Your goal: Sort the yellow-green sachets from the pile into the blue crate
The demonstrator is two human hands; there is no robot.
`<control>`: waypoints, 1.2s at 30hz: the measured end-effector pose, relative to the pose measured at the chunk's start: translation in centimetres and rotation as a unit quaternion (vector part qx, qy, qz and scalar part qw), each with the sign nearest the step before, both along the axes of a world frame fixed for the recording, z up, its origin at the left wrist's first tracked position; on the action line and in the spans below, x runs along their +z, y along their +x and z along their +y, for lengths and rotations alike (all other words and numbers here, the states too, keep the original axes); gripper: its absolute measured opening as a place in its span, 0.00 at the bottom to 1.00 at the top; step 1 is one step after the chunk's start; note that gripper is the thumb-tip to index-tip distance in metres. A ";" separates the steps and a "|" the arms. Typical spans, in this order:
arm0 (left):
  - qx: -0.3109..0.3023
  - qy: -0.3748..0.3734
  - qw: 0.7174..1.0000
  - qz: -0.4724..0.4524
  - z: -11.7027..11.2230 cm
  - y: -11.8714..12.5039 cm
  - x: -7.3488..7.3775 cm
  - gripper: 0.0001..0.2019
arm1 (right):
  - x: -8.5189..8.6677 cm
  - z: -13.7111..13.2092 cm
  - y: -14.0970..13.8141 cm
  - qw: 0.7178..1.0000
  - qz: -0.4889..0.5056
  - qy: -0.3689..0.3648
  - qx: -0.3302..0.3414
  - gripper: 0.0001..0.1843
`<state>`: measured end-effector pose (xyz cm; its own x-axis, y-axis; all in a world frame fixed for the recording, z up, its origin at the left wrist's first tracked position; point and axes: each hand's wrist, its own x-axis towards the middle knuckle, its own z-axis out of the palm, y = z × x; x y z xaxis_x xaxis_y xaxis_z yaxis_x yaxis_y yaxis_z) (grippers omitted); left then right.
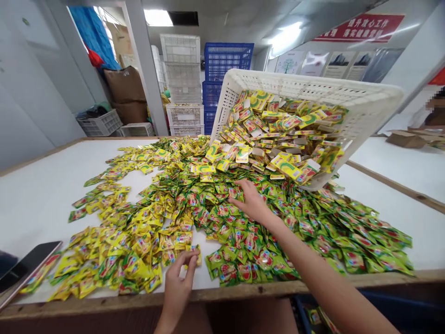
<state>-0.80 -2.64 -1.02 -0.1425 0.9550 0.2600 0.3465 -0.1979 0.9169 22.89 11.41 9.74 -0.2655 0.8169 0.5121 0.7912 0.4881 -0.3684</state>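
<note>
My left hand (179,280) is near the table's front edge, thumb and fingertips closed on a small yellow packet (192,248). Part of that packet is hidden behind the fingers. My right hand (253,202) reaches over the heap of green packets (257,241), fingers stretched out and apart, with nothing visible in it. Just beyond it, small yellow cartons (285,168) spill from a tilted white plastic basket (313,80). Yellow packets (139,243) lie heaped to the left, mixed with some green ones.
The white table (31,195) has a wooden front edge (250,291). A phone (33,264) lies at the left. Stacked white crates (182,69) and blue crates (227,60) stand behind. A blue bin (302,315) sits below the edge at right. Another person is partly visible far right.
</note>
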 end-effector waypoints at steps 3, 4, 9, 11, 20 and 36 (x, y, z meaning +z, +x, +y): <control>0.016 0.019 0.999 0.024 -0.2 -0.1 0.0 0.08 | 0.7 8.2 -6.2 0.998 -0.036 -0.032 0.026 0.32; 0.021 0.022 0.999 0.028 -0.2 -0.2 0.0 0.08 | 0.8 10.4 -7.6 0.997 -0.057 -0.056 0.010 0.34; 0.040 0.037 0.998 0.029 -0.1 -0.1 0.4 0.08 | 0.0 15.2 -11.0 0.985 -0.110 -0.134 -0.014 0.38; 0.038 0.046 0.998 0.032 0.0 -0.1 0.5 0.08 | -1.0 14.6 -11.0 0.982 -0.125 -0.143 0.003 0.33; 0.019 0.050 0.998 0.035 -0.2 -0.1 0.7 0.07 | -3.6 5.8 -5.0 0.974 -0.145 -0.152 0.085 0.24; 0.017 0.024 0.993 -0.113 -0.6 0.0 0.7 0.16 | -3.0 -4.8 -3.3 0.951 0.302 0.020 -0.064 0.18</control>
<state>-0.80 -3.22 -0.34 -0.2349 0.9357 0.2633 0.1397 -0.2355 0.9618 19.64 6.64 6.74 0.1869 0.7998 0.5704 0.4946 0.4251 -0.7581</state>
